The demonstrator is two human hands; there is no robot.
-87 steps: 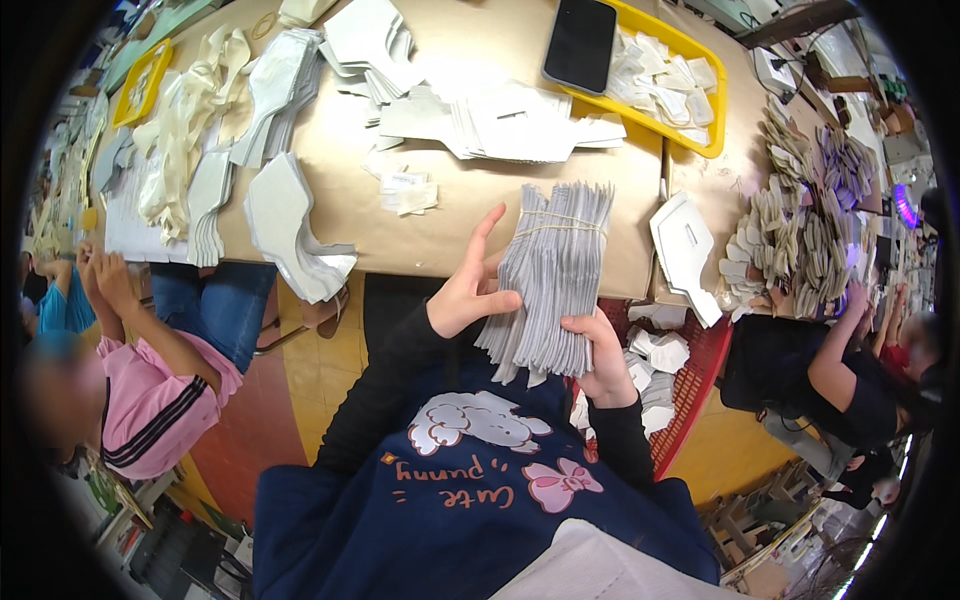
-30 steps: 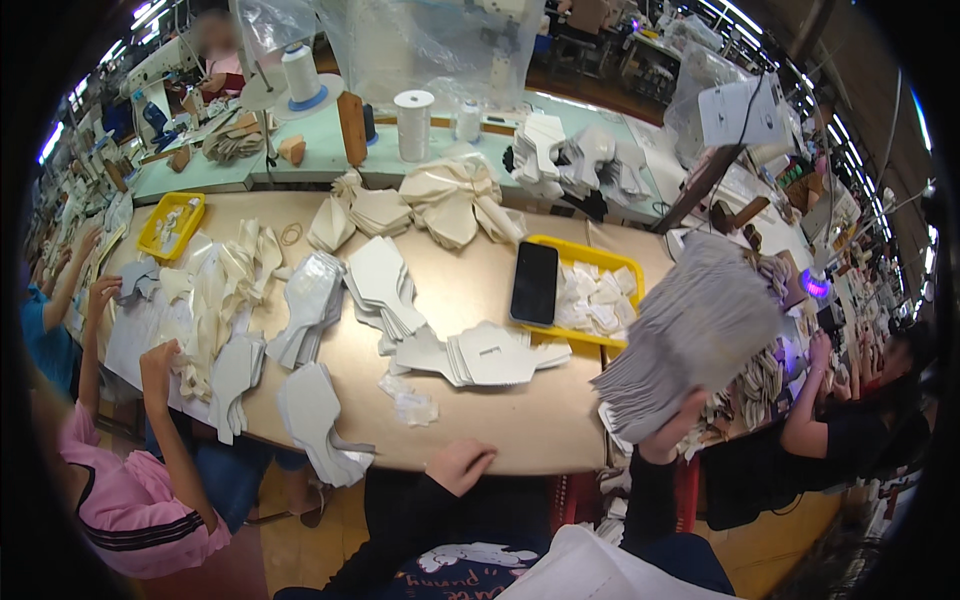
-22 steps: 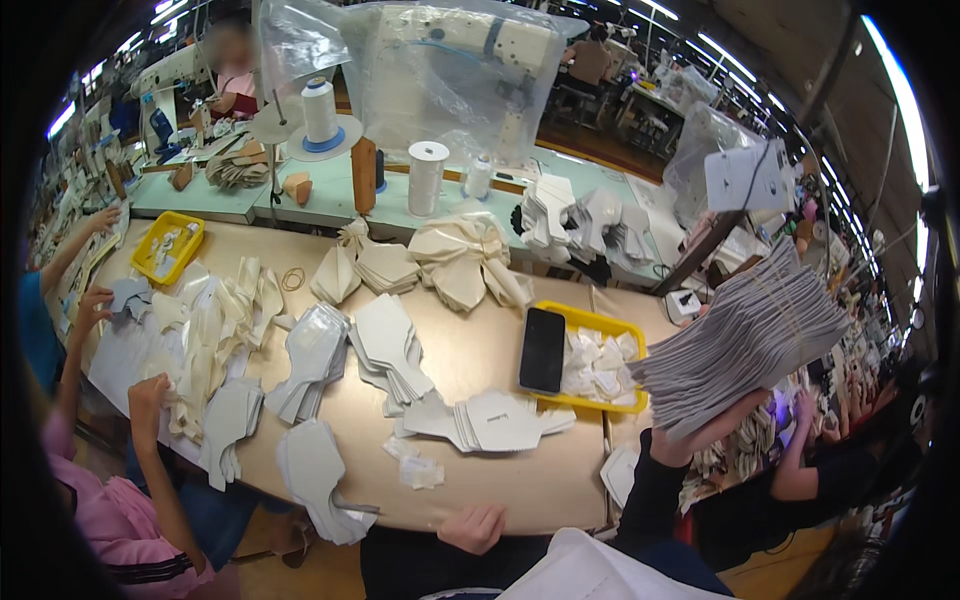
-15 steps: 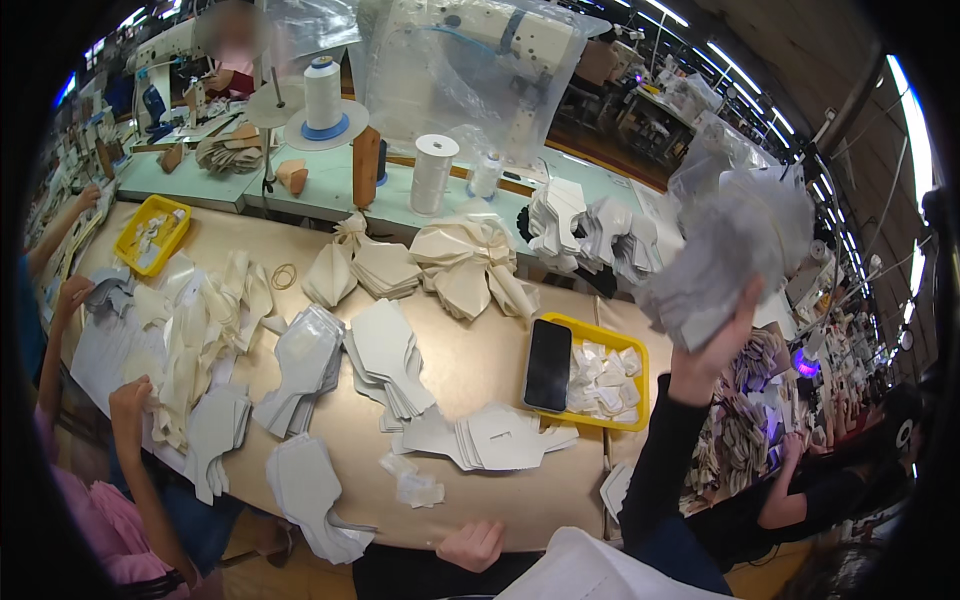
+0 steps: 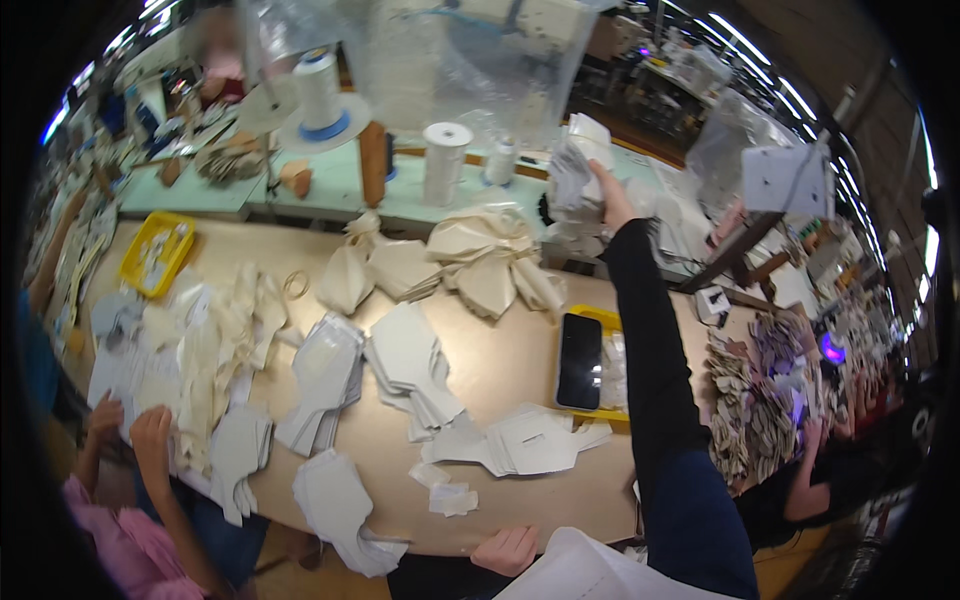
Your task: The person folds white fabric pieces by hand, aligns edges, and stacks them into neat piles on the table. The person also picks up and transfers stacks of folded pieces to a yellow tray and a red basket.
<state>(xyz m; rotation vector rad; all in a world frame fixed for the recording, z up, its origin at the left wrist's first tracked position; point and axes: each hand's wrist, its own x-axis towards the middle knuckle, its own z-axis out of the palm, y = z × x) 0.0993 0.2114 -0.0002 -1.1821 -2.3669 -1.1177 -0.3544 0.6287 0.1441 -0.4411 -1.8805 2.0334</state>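
A long tan worktable (image 5: 505, 365) runs across the room, its top crowded with cut pale pieces. Near the front edge lie grey-white stacks (image 5: 325, 375), a fanned pile (image 5: 415, 370) and flat white cutouts (image 5: 525, 445), with small scraps (image 5: 445, 490) beside them. Cream folded bundles (image 5: 490, 265) sit toward the back edge. A yellow tray (image 5: 610, 325) at the right holds a black phone (image 5: 579, 360); a second yellow tray (image 5: 155, 255) sits far left. A rubber band (image 5: 296, 285) lies alone
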